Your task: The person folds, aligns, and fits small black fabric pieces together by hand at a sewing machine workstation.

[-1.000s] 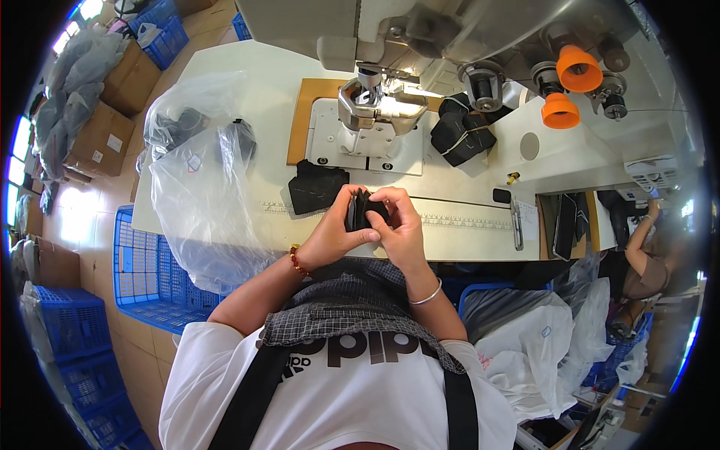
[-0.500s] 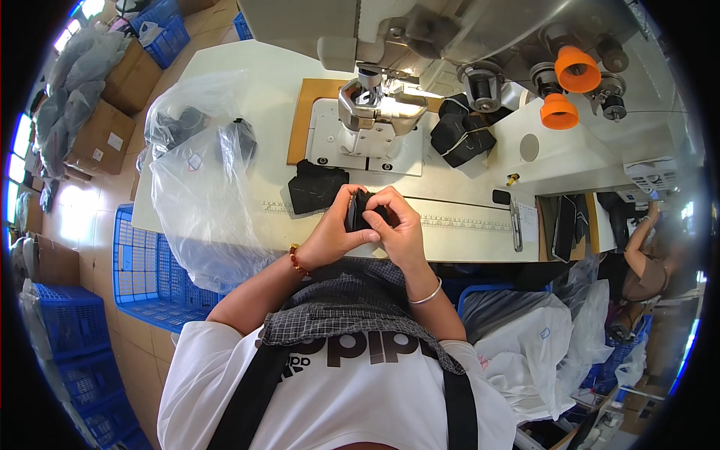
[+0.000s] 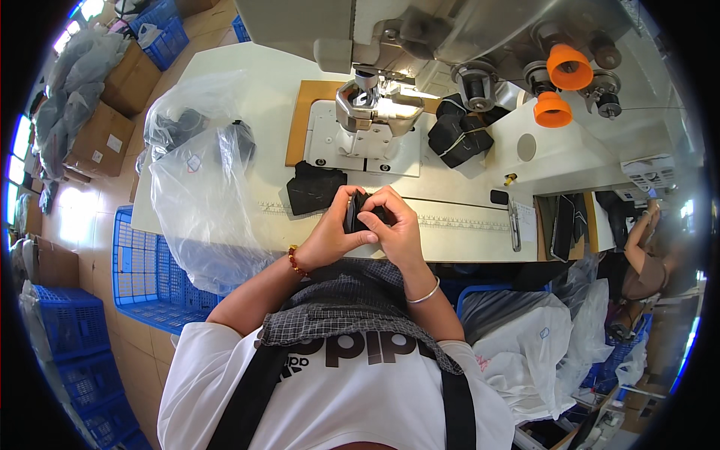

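Just past the table's near edge, both my hands grip a small stack of black fabric pieces [image 3: 352,213]. My left hand [image 3: 335,231] closes round its left side, thumb pointing right. My right hand [image 3: 396,226] bends its fingers over the right side, thumb against the pieces. How many pieces are in the stack is hidden. Beyond my left hand lies a flat black fabric piece [image 3: 315,189] on the tabletop. Farther off stands the sewing machine's metal head [image 3: 369,109] over its white plate [image 3: 326,139].
Tied black fabric bundles [image 3: 459,139] lie right of the machine. A clear plastic bag [image 3: 191,187] with dark pieces hangs over the table's left edge, above a blue crate [image 3: 142,262]. Thread clippers [image 3: 515,225] lie at the right. A co-worker's arm [image 3: 637,244] shows at far right.
My hands stay on the black pieces with hardly any movement; the right fingers have shifted slightly. The view has moved a little.
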`<action>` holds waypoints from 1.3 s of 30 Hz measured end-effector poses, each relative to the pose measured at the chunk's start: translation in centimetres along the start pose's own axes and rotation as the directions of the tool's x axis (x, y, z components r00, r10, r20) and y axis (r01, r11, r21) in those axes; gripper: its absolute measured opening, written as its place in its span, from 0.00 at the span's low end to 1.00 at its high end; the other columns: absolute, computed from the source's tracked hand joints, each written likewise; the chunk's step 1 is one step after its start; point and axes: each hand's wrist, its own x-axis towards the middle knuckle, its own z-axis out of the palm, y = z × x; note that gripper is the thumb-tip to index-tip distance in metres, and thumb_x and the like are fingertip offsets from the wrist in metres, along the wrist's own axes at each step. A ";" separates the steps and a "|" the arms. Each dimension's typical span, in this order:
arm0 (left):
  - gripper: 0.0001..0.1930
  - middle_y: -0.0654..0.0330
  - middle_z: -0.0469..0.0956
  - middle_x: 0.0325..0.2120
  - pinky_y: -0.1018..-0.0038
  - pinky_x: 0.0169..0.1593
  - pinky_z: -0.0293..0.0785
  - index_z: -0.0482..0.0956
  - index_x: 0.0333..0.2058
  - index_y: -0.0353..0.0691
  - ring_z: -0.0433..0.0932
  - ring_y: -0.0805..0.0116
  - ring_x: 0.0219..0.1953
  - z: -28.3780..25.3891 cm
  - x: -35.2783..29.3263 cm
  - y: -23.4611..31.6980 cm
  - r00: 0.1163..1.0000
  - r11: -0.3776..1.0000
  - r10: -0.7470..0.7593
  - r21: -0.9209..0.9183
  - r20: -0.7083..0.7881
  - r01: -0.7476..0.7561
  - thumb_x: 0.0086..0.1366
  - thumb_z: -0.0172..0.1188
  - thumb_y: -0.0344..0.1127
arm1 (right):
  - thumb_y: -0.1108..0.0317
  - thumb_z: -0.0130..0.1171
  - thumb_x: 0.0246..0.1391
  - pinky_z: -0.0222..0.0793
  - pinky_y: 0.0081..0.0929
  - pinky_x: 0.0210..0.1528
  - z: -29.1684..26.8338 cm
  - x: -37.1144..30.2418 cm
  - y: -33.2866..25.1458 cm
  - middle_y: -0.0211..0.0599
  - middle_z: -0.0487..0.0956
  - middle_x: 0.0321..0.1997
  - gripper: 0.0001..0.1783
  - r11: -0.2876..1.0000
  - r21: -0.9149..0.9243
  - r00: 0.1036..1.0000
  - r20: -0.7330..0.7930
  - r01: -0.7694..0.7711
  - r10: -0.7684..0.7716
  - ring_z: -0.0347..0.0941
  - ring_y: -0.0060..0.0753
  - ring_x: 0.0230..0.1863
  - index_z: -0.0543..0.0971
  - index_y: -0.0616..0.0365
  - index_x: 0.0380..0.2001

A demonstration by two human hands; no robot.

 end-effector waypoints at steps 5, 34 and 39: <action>0.40 0.56 0.70 0.47 0.70 0.56 0.69 0.59 0.58 0.37 0.70 0.69 0.51 0.0 -0.1 -0.3 1.000 0.998 -0.016 -0.058 0.001 0.016 0.54 0.76 0.39 | 0.77 0.65 0.52 0.64 0.19 0.37 0.0 0.0 -0.2 0.28 0.71 0.33 0.07 0.999 0.022 0.999 0.003 -0.045 0.044 0.67 0.20 0.33 0.77 0.60 0.32; 0.36 0.50 0.50 0.71 0.66 0.73 0.44 0.46 0.71 0.29 0.49 0.59 0.74 0.0 -0.5 -0.3 0.976 0.975 0.166 -0.173 0.140 -0.141 0.79 0.32 0.53 | 0.74 0.70 0.49 0.64 0.18 0.38 -0.1 -0.1 -1.6 0.27 0.70 0.35 0.11 0.986 -0.164 0.999 0.022 0.041 -0.038 0.67 0.20 0.35 0.75 0.59 0.32; 0.34 0.52 0.51 0.71 0.66 0.73 0.45 0.47 0.71 0.29 0.50 0.60 0.73 0.1 -0.5 -0.4 0.981 0.971 0.153 -0.205 0.123 -0.125 0.79 0.32 0.52 | 0.75 0.69 0.50 0.65 0.18 0.39 -0.1 -0.3 -1.6 0.27 0.71 0.35 0.12 0.985 -0.170 0.999 0.026 0.032 -0.028 0.68 0.20 0.36 0.75 0.59 0.34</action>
